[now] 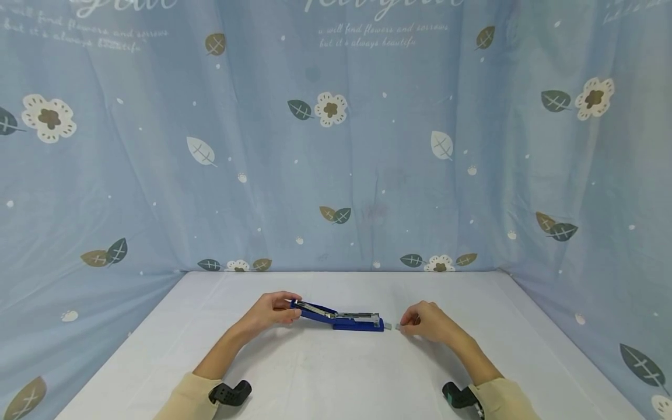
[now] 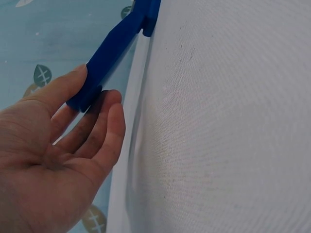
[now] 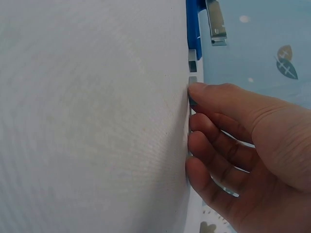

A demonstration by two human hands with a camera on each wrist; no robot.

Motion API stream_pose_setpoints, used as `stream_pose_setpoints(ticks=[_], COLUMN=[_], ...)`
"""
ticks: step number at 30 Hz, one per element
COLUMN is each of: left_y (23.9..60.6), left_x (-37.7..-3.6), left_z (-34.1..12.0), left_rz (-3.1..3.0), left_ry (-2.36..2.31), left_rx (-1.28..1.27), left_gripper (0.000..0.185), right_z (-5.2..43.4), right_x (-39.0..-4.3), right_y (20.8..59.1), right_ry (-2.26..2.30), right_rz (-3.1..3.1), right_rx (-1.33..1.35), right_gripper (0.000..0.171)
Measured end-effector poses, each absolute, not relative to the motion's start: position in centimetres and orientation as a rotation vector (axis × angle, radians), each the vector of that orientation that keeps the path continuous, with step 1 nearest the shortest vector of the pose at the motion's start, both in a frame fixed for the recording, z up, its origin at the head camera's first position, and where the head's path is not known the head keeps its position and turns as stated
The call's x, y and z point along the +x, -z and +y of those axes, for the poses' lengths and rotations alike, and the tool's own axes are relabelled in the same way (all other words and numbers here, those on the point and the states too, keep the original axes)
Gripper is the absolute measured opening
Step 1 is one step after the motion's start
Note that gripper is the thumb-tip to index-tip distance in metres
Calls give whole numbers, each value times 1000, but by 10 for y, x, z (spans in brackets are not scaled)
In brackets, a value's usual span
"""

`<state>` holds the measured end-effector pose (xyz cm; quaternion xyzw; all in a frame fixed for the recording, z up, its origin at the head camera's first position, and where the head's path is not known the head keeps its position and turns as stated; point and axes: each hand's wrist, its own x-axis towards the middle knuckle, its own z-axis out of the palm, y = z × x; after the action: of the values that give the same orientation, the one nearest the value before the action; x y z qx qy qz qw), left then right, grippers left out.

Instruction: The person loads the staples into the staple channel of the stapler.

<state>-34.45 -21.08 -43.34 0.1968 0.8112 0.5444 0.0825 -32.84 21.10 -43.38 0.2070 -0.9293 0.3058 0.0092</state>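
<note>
Left arm reaches in from the lower left, forearm angled up and inward; left hand [image 1: 273,309] clamped on the raised end of a long blue stapler with a silvery metal magazine [image 1: 341,321], thumb on one side, fingertips on the other. Palm partly visible in the left wrist view. Right arm reaches in from the lower right, angled inward; right hand [image 1: 431,322] low over the table, thumb and index together, pinching a small flat grey strip [image 3: 193,80]. Its other fingers are bent, tips near or on the table surface; contact is hard to tell.

Stapler sits mid-table between the hands, opened out: blue base down on the right, long upper section folded back left and tilted up to the left hand. Metal magazine shows along the base; more metal shows inside the raised section. A second short grey piece [image 1: 388,326] lies right by the base's right end, with a narrow gap to the pinched strip.

Table is covered in plain white woven cloth [image 1: 325,373]. Behind and to both sides hangs a light blue fabric curtain [image 1: 367,175] printed with leaves, white flowers and white lettering. Beige sleeves [image 1: 504,399], black wrist devices [image 1: 231,394] on both arms.
</note>
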Motion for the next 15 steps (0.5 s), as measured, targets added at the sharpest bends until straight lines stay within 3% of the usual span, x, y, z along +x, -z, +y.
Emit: stream_pose_setpoints(ticks=[15], left_y=[432], left_x=[-342], left_z=[-210], left_rz=[2418], left_ry=[-1621], left_rx=[586], left_gripper=[56], right_z=[208], right_x=[-326], right_y=[432], right_ry=[-941], right_rz=[-2932], right_rx=[598], right_gripper=[3])
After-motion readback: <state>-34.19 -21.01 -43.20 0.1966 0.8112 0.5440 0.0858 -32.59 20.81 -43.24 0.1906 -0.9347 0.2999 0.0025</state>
